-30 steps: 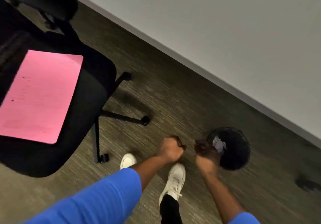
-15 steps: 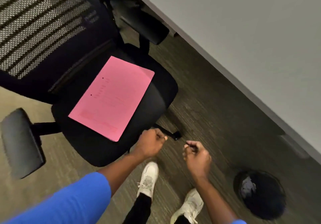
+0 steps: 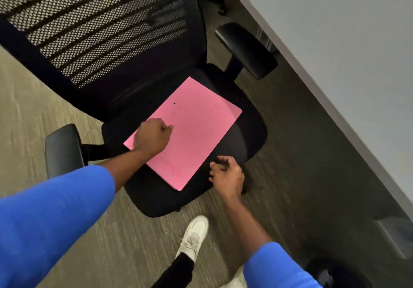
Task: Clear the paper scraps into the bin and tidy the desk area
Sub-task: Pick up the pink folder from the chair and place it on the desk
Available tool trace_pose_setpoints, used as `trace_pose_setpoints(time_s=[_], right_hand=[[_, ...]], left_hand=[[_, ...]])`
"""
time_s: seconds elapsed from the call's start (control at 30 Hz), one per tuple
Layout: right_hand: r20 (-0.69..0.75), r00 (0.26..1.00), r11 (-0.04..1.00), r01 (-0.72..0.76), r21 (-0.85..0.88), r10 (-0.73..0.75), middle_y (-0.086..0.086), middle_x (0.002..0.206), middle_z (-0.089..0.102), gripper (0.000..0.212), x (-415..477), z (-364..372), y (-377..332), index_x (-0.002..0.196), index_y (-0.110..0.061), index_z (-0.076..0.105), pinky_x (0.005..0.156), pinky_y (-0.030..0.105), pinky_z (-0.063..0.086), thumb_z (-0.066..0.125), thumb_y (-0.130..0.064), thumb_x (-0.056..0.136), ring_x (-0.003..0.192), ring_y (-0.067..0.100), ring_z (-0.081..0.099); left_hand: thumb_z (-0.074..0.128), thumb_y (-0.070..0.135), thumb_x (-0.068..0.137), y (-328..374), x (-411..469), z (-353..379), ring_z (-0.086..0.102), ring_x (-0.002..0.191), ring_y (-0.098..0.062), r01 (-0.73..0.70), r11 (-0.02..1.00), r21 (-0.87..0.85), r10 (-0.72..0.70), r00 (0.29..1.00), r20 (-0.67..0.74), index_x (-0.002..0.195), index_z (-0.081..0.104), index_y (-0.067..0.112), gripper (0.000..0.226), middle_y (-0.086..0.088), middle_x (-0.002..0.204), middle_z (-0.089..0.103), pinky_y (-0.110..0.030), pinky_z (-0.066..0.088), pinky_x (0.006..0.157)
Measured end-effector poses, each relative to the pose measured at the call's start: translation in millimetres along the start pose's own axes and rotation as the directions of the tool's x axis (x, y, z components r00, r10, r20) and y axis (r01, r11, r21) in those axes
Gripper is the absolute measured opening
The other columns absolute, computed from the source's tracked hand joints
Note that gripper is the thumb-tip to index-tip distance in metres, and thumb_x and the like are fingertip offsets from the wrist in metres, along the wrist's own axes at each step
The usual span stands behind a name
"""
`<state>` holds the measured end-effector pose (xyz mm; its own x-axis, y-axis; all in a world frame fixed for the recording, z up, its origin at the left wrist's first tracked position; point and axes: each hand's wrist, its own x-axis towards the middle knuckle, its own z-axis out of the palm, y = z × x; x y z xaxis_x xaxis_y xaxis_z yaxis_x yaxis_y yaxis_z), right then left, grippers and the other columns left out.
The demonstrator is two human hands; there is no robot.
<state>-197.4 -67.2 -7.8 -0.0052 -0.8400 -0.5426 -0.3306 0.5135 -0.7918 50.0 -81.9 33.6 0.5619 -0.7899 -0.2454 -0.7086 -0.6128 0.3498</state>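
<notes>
A pink sheet of paper [image 3: 196,131] lies flat on the seat of a black office chair [image 3: 250,135]. My left hand [image 3: 153,137] is a closed fist over the sheet's left edge; nothing shows inside it. My right hand [image 3: 226,175] hovers at the seat's front right edge, just off the sheet's lower corner, fingers curled with nothing visible in them. The black bin [image 3: 335,273] sits on the floor at the bottom right, partly behind my right sleeve, with a pale scrap inside.
The chair's mesh backrest [image 3: 96,26] fills the upper left; its armrests [image 3: 245,48] stick out on both sides. The grey desk [image 3: 335,53] runs diagonally along the right. My white shoe [image 3: 194,236] stands on the carpet below the seat.
My view swung from the bin to the chair. Both hands moved away from the bin and up over the chair seat, the left one coming over the pink sheet.
</notes>
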Motion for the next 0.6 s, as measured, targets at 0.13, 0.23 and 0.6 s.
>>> trace_pose_setpoints(time_s=[0.13, 0.23, 0.6], right_hand=[[-0.009, 1.000, 1.000, -0.029, 0.012, 0.029, -0.003, 0.082, 0.079, 0.022, 10.2, 13.6, -2.2, 0.108, -0.027, 0.067, 0.069, 0.046, 0.069, 0.080, -0.026, 0.090, 0.067, 0.011, 0.077], [0.004, 0.999, 0.999, -0.037, 0.021, 0.037, -0.004, 0.081, 0.079, 0.028, 15.8, 22.3, -4.1, 0.111, -0.026, 0.064, 0.072, 0.046, 0.069, 0.081, -0.028, 0.089, 0.063, 0.007, 0.077], [0.043, 0.989, 0.990, -0.143, 0.007, 0.143, -0.004, 0.085, 0.077, 0.034, 14.2, 27.3, -14.9, 0.116, -0.019, 0.059, 0.066, 0.039, 0.068, 0.079, -0.015, 0.089, 0.064, 0.009, 0.075]], left_hand=[[0.075, 0.047, 0.094, -25.5, 24.5, -4.5, 0.052, 0.129, -0.042, 0.043, 0.988, 0.148, -0.037, 0.998, -0.045, 0.129, 0.062, 0.001, 0.059, -0.022, 0.134, 0.056, -0.054, 0.051, 0.106], [0.080, 0.051, 0.088, -37.9, 36.2, -4.7, 0.052, 0.133, -0.044, 0.109, 0.989, 0.101, -0.107, 0.994, -0.020, 0.140, 0.052, 0.004, 0.076, -0.022, 0.143, 0.053, -0.058, 0.049, 0.109], [0.074, 0.044, 0.096, -40.1, 28.7, -6.8, 0.071, 0.114, -0.035, 0.235, 0.968, -0.092, -0.222, 0.967, 0.126, 0.130, 0.068, 0.010, 0.048, -0.013, 0.125, 0.074, -0.046, 0.060, 0.096]])
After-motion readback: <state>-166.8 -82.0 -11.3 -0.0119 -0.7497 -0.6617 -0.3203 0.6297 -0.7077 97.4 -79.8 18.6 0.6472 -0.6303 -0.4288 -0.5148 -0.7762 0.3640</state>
